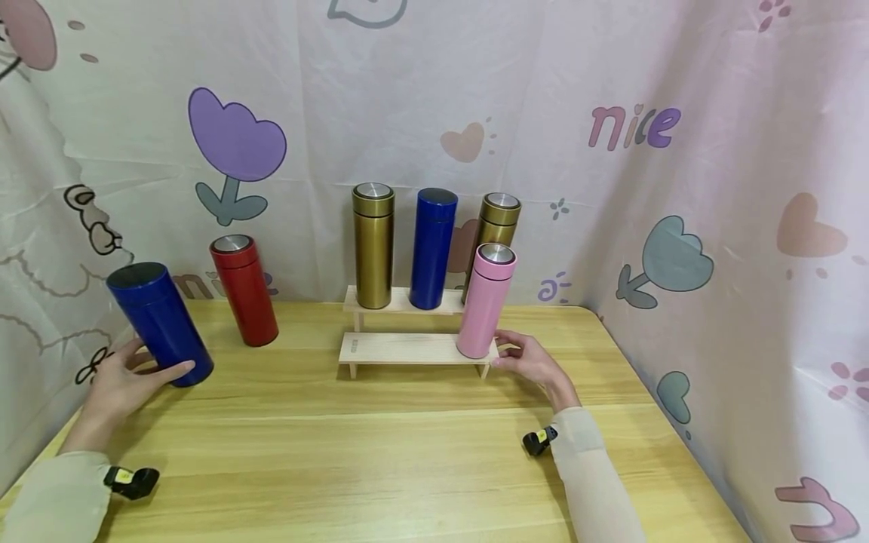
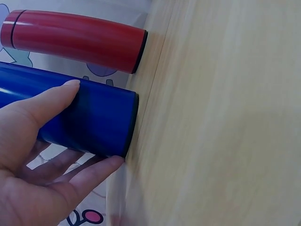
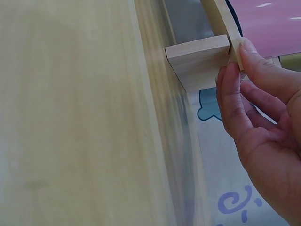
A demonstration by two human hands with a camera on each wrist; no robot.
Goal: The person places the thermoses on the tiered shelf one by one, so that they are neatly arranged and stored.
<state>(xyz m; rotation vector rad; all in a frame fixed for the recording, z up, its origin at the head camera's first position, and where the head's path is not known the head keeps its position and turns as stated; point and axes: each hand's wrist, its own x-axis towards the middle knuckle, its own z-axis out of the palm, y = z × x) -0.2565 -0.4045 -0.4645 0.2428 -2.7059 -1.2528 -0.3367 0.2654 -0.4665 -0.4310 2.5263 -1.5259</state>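
Note:
At the left, my left hand (image 1: 118,388) holds a blue thermos bottle (image 1: 163,324) low on its body, thumb on one side and fingers on the other. Its base is at the tabletop in the left wrist view. A red thermos bottle (image 1: 246,294) stands just beyond it. With thumb and fingers, my right hand (image 1: 536,363) pinches the right end of a two-step wooden stand (image 1: 403,348). On its lower step, close to that hand, stands a pink thermos bottle (image 1: 485,305). The upper step carries a gold bottle (image 1: 374,253), another blue bottle (image 1: 432,253) and a second gold bottle (image 1: 498,215), partly hidden by the pink one.
The wooden table (image 1: 353,467) stretches in front of the stand. A printed curtain (image 1: 326,136) hangs close behind the table and along both sides. Small black cameras (image 1: 139,483) are strapped to both sleeves.

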